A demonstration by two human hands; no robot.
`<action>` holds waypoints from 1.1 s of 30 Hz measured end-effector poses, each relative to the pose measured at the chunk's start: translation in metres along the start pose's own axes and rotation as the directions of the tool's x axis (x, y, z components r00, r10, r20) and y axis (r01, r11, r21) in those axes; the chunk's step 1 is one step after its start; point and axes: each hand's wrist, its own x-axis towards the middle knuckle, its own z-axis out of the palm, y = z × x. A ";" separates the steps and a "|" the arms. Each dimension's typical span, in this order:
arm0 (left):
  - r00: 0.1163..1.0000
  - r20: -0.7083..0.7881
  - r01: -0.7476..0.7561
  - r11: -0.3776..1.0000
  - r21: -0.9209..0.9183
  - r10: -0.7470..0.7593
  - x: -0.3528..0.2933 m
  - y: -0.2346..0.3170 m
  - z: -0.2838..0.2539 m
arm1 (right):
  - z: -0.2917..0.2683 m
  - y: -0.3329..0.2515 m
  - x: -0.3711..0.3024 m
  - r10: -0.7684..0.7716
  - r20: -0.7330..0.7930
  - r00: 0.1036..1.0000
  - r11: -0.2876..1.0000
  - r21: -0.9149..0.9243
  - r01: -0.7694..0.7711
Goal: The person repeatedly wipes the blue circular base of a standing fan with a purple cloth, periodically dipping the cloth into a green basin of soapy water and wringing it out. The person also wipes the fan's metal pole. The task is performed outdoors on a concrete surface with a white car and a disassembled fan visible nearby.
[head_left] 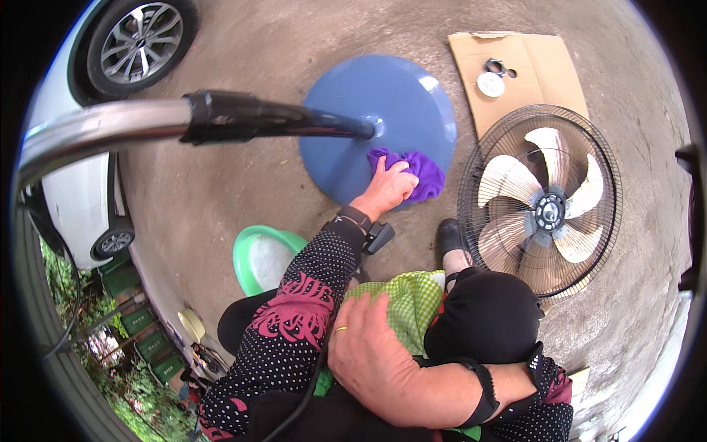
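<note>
My left hand is closed on a bunched purple cloth, pressing it against the near right part of a round blue fan base. From the base's middle rises a dark pole, which appears curved and runs up to the left. My right hand lies across my lap with its fingers stretched out, on or beside a green checked fabric; it holds nothing. A green basin with whitish, foamy-looking contents stands left of my left forearm.
A caged fan head with dirty blades lies at the right, overlapping a cardboard sheet. On the cardboard are a white disc and a small black part. My shoe stands beside the cage. A white car is at the left.
</note>
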 end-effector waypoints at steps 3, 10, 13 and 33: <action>0.990 0.134 -0.042 0.999 0.010 0.040 -0.047 -0.022 -0.018 | 0.002 -0.007 0.000 -0.029 -0.016 0.999 0.999 0.024 0.029; 0.989 0.135 -0.068 0.996 0.064 0.059 -0.070 -0.100 -0.067 | 0.000 -0.003 0.010 0.021 0.068 0.997 1.000 0.003 -0.021; 0.995 -0.064 0.063 0.982 -0.180 -0.075 -0.046 -0.148 -0.095 | -0.004 0.009 0.013 0.030 0.082 0.996 1.000 0.001 -0.031; 0.562 -0.360 0.722 0.654 -0.226 -0.745 -0.059 -0.039 0.008 | 0.004 0.014 0.018 0.011 -0.024 1.000 1.000 -0.006 -0.011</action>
